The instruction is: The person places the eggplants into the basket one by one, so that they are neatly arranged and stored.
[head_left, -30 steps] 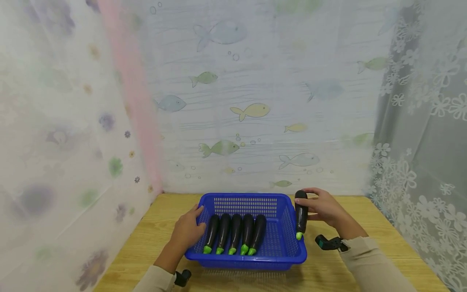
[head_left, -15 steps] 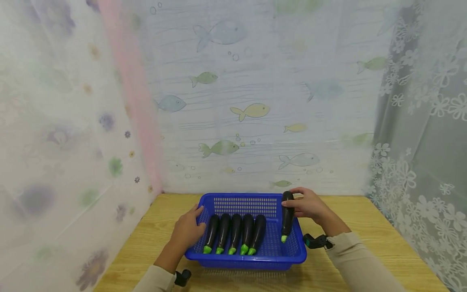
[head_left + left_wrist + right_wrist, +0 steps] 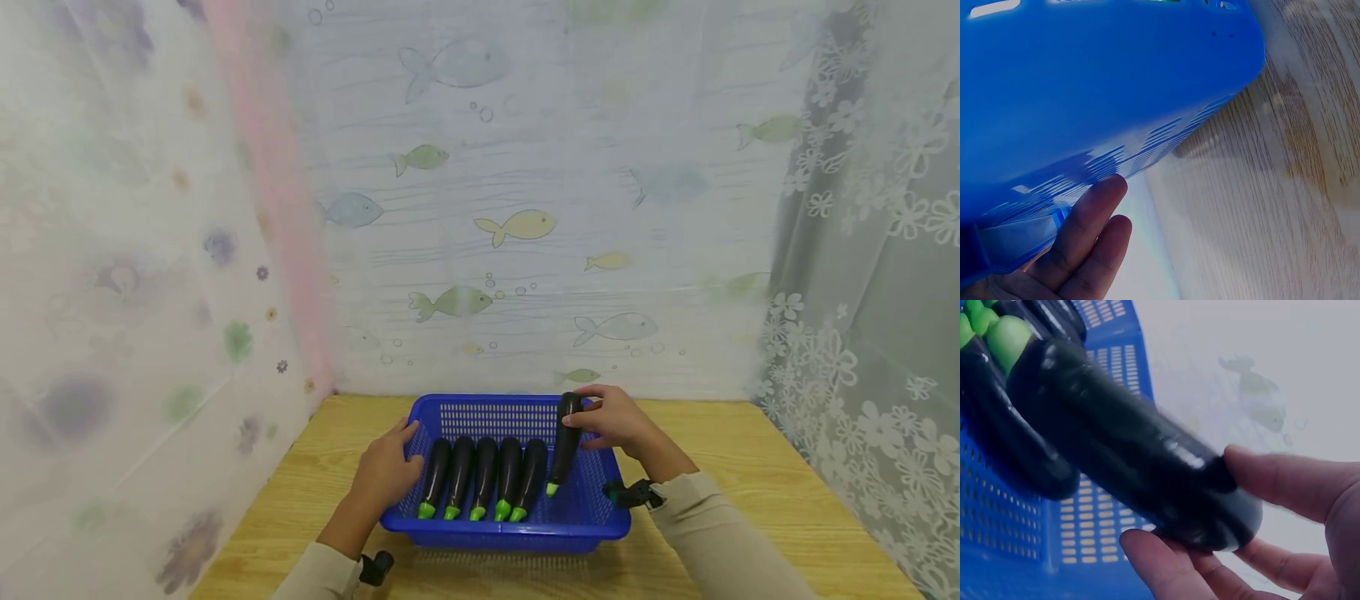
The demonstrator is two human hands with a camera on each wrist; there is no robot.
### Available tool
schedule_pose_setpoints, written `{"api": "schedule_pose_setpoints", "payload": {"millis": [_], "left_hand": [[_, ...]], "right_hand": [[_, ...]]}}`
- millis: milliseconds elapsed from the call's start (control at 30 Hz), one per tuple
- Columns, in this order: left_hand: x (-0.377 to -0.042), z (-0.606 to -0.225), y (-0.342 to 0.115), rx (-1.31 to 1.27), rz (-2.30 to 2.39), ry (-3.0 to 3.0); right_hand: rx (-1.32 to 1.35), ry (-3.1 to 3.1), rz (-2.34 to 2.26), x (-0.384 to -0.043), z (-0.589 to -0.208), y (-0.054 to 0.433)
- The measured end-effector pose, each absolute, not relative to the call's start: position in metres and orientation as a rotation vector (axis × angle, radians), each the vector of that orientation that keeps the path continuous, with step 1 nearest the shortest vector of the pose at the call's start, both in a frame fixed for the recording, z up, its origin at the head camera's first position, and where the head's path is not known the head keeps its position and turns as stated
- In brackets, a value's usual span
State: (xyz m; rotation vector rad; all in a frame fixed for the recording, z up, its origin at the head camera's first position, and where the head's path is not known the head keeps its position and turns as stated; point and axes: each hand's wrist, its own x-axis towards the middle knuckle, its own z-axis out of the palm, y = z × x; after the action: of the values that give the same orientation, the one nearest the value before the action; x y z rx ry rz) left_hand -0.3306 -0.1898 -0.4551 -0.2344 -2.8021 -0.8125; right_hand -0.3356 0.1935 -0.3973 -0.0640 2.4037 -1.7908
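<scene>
A blue plastic basket [image 3: 504, 530] with slotted walls stands on the table. Inside it several dark eggplants [image 3: 486, 477] lie side by side, their green stem ends toward me. My right hand [image 3: 613, 425] pinches another eggplant [image 3: 566, 440] by its rounded end, over the basket's right part, stem tilted down. The right wrist view shows this eggplant [image 3: 1129, 440] between thumb and fingers, its green end overlapping the others. My left hand [image 3: 386, 469] holds the basket's left rim, thumb on the inner side. In the left wrist view, its fingers [image 3: 1088, 234] lie by the basket's outer wall [image 3: 1104, 87].
The wooden table [image 3: 697, 533] reaches to a wall sheet [image 3: 517, 225] printed with fish. A flowered sheet [image 3: 135, 333] hangs at the left, and a lace-patterned curtain [image 3: 885, 333] at the right. Wrist cameras [image 3: 630, 493] are strapped to both wrists.
My right hand has carried the eggplant leftward, from outside the basket's right rim to over its inside, near the row. The left hand has stayed on the rim.
</scene>
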Motion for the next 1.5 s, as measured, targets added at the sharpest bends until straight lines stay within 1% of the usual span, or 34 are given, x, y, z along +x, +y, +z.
{"api": "schedule_pose_setpoints", "payload": {"millis": [367,600,800,967,1233,1500], "left_hand": [[-0.329,-0.453,-0.188,-0.236,-0.806,-2.790],[-0.329,-0.455,-0.188,-0.222,-0.828,-2.802],[-0.328,-0.454,-0.188,-0.221,-0.836,-2.812],[-0.329,-0.453,-0.189,-0.224,-0.850,-2.800],[-0.329,-0.454,-0.191,-0.230,-0.830,-2.807],[-0.331,-0.454,-0.190,-0.230,-0.833,-2.801]], "right_hand": [[-0.072,2.398,-1.761,-0.339,-0.408,0.171],[-0.050,2.478,-1.617,-0.341,-0.422,0.158],[0.008,2.570,-1.463,-0.339,-0.420,0.149],[0.027,2.606,-1.370,-0.341,-0.419,0.146],[0.005,2.603,-1.281,-0.347,-0.429,0.143],[0.018,2.588,-1.326,-0.348,-0.431,0.144]]}}
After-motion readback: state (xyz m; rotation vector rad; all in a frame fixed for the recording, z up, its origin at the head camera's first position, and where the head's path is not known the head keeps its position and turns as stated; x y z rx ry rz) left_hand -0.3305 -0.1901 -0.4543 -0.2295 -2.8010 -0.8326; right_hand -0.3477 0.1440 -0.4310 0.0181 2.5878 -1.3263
